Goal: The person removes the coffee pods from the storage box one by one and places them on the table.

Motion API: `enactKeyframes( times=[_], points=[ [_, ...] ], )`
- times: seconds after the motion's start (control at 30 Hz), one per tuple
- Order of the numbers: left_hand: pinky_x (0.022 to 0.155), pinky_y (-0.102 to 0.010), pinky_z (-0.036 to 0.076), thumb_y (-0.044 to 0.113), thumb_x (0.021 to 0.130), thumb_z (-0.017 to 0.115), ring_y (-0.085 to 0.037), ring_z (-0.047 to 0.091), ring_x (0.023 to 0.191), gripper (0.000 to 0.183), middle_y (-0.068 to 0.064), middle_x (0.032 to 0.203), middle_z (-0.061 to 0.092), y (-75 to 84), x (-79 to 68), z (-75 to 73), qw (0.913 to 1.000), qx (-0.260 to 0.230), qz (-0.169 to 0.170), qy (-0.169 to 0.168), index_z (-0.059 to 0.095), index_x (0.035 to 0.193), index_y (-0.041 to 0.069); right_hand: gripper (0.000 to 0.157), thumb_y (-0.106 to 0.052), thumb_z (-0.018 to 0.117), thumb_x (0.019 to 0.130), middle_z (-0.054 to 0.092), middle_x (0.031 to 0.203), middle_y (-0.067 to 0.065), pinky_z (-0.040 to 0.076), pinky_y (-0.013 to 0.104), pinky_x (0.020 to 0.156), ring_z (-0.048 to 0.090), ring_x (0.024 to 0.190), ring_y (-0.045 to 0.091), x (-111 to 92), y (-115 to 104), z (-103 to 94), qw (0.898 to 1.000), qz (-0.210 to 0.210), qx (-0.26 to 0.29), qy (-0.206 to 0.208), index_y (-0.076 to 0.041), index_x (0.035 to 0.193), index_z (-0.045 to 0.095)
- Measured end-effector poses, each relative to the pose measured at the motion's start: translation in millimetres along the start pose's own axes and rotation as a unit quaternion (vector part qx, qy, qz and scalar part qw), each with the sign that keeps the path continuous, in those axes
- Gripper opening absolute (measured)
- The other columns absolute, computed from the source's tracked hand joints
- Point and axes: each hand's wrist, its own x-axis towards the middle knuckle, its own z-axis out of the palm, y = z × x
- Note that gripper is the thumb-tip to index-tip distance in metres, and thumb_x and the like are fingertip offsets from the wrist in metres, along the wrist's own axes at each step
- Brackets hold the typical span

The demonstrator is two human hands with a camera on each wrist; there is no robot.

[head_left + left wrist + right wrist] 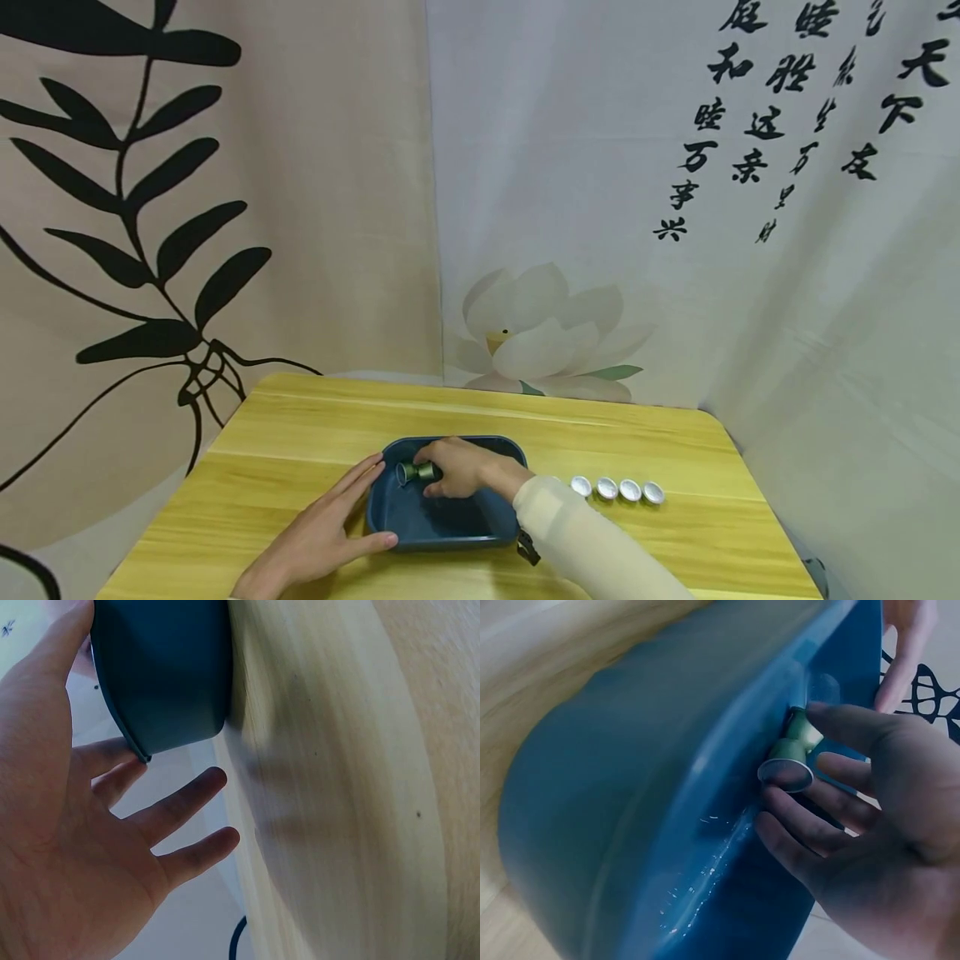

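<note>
A deep, dark blue rectangular dish point(450, 542) stands on the table. Inside it, at the left, lies a small green hourglass-shaped piece point(786, 754) with a pale round rim; it looks like two coffee capsules end to end, though I cannot tell for sure. My right hand point(461, 467) reaches into the dish and pinches this piece with curled fingers, covering part of it in the head view. My left hand point(318, 533) lies against the dish's left side, touching its rim with spread, fairly straight fingers, the thumb near the front corner.
Several small round pieces with silvery white tops point(607, 488) stand in a row on the wooden table point(697, 533), right of the dish. The right forearm passes near the row's left end. Behind the table hangs a printed curtain point(570, 208).
</note>
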Motion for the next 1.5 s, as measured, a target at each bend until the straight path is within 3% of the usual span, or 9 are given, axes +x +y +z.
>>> enactKeyframes(
  times=[0.1, 0.33, 0.9, 1.13, 1.33, 1.5],
  points=[
    [0.121, -0.067, 0.053, 0.081, 0.095, 0.073, -0.038, 0.044, 0.168, 0.112, 0.000, 0.190, 0.026, 0.3, -0.1, -0.1, 1.0000, 0.006, -0.003, -0.001, 0.034, 0.180, 0.019, 0.053, -0.032, 0.082, 0.107, 0.072, 0.155, -0.003, 0.059, 0.030, 0.119, 0.070, 0.140, 0.013, 2.0, 0.5, 2.3, 1.000, 0.001, -0.015, 0.001, -0.016, 0.156, 0.069],
    [0.123, -0.068, 0.052, 0.082, 0.095, 0.073, -0.037, 0.043, 0.169, 0.112, 0.001, 0.190, 0.027, 1.4, -0.2, -1.2, 1.0000, 0.001, -0.005, -0.001, 0.034, 0.180, 0.020, 0.041, -0.028, 0.084, 0.105, 0.082, 0.125, -0.005, 0.063, 0.024, 0.102, 0.075, 0.110, 0.004, 3.0, 2.5, 5.7, 0.999, 0.009, -0.029, 0.009, -0.018, 0.144, 0.077],
    [0.123, -0.069, 0.051, 0.080, 0.095, 0.074, -0.037, 0.043, 0.169, 0.111, 0.001, 0.190, 0.027, 0.4, -0.9, -0.5, 1.0000, 0.004, -0.006, 0.001, 0.034, 0.180, 0.020, 0.032, -0.026, 0.085, 0.104, 0.083, 0.122, -0.005, 0.064, 0.021, 0.095, 0.075, 0.106, 0.004, 3.9, 2.2, 9.5, 0.999, 0.027, -0.034, 0.014, -0.019, 0.134, 0.080],
    [0.123, -0.071, 0.050, 0.077, 0.095, 0.076, -0.041, 0.042, 0.169, 0.110, -0.001, 0.190, 0.027, 1.3, -0.8, -1.5, 1.0000, -0.008, -0.004, -0.001, 0.035, 0.179, 0.020, 0.029, -0.021, 0.080, 0.106, 0.083, 0.116, -0.005, 0.064, 0.023, 0.091, 0.074, 0.101, 0.004, -5.2, 5.5, 2.4, 1.000, 0.009, -0.004, 0.017, -0.017, 0.134, 0.080],
    [0.122, -0.073, 0.050, 0.076, 0.094, 0.079, -0.044, 0.042, 0.168, 0.112, -0.003, 0.190, 0.027, 1.5, -0.6, -2.2, 0.9999, -0.011, -0.008, -0.001, 0.035, 0.179, 0.019, 0.030, -0.017, 0.078, 0.106, 0.079, 0.107, -0.006, 0.059, 0.019, 0.082, 0.065, 0.090, 0.000, -16.1, 8.7, -4.4, 0.999, -0.004, 0.039, 0.036, -0.014, 0.136, 0.078],
    [0.121, -0.075, 0.050, 0.076, 0.093, 0.079, -0.046, 0.043, 0.167, 0.113, -0.004, 0.190, 0.027, 2.3, -0.4, -2.0, 0.9999, -0.008, -0.009, 0.001, 0.035, 0.179, 0.018, 0.033, -0.015, 0.078, 0.106, 0.078, 0.111, -0.004, 0.060, 0.020, 0.086, 0.070, 0.097, 0.004, -25.5, 10.8, -8.4, 0.996, -0.021, 0.060, 0.066, -0.010, 0.139, 0.076]
  ],
)
